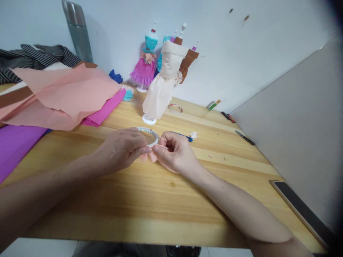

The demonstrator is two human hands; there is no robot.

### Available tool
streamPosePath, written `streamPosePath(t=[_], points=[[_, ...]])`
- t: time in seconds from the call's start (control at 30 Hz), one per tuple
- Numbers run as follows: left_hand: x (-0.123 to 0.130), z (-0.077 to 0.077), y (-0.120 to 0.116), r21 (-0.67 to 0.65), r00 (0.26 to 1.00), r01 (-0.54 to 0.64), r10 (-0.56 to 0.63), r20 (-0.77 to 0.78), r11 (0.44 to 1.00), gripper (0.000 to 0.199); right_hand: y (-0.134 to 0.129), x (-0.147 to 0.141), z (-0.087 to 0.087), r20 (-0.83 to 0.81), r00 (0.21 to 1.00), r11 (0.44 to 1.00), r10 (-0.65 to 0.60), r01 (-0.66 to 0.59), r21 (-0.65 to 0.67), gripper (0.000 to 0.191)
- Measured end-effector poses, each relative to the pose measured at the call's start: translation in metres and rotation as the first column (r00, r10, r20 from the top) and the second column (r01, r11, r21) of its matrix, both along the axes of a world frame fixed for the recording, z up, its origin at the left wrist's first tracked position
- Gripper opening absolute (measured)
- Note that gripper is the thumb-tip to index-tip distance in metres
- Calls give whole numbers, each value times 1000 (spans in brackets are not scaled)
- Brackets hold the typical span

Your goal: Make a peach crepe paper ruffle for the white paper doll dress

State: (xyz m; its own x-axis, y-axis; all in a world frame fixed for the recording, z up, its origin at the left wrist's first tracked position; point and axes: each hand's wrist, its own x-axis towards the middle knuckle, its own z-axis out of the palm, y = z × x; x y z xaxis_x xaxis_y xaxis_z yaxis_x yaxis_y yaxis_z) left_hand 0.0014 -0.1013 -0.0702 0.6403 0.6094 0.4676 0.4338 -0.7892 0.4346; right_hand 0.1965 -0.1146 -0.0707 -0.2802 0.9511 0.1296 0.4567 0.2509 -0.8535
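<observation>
Between my hands is a small gathered strip of pink crepe paper (152, 157), its lower edge ruffled. My left hand (125, 148) is closed, thumb and fingers pinching the strip's left part. On its right part, my right hand (175, 151) pinches with thumb and curled fingers. A roll of white tape (154, 135) sits just behind the strip, partly hidden by my left hand; I cannot tell if the fingers touch it. Beyond my right hand lies a blue pen-like tool (189, 139). Farther back, a miniature dress form in a cream dress (168, 67) stands on a white base.
Crepe paper sheets (72, 91) in pink, magenta and purple pile up on the left, near a tall bottle (79, 35). More dressed miniature forms (146, 67) stand against the wall. A utility knife (245, 137) and a phone-like dark slab (297, 210) lie on the right.
</observation>
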Motion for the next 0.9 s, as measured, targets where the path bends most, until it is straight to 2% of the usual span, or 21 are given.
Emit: streamPosePath(t=[0.17, 0.3, 0.47, 0.7, 0.8, 0.9], points=[[-2, 5, 3, -207, 996, -18, 36, 85, 978, 37, 0, 1, 8, -93, 995, 996, 34, -42, -83, 30], [-5, 8, 4, -277, 992, -65, 92, 84, 959, 34, 0, 4, 16, -120, 992, 996, 37, -46, -74, 27], [-5, 8, 4, -281, 995, -22, 50, 91, 960, 34, 1, 6, 17, -115, 993, 996, 37, -46, -79, 21], [-5, 0, 6, -257, 995, -59, 78, 61, 964, 34, -6, 3, 15, -114, 990, 994, 78, -86, -63, 18], [-4, 3, 5, -249, 996, -53, 69, 55, 967, 34, -7, 4, 15, -82, 994, 998, 68, -69, -7, 17], [-3, 6, 3, -267, 996, -43, 62, 65, 963, 34, -7, 3, 13, -117, 991, 996, 66, -72, -43, 17]])
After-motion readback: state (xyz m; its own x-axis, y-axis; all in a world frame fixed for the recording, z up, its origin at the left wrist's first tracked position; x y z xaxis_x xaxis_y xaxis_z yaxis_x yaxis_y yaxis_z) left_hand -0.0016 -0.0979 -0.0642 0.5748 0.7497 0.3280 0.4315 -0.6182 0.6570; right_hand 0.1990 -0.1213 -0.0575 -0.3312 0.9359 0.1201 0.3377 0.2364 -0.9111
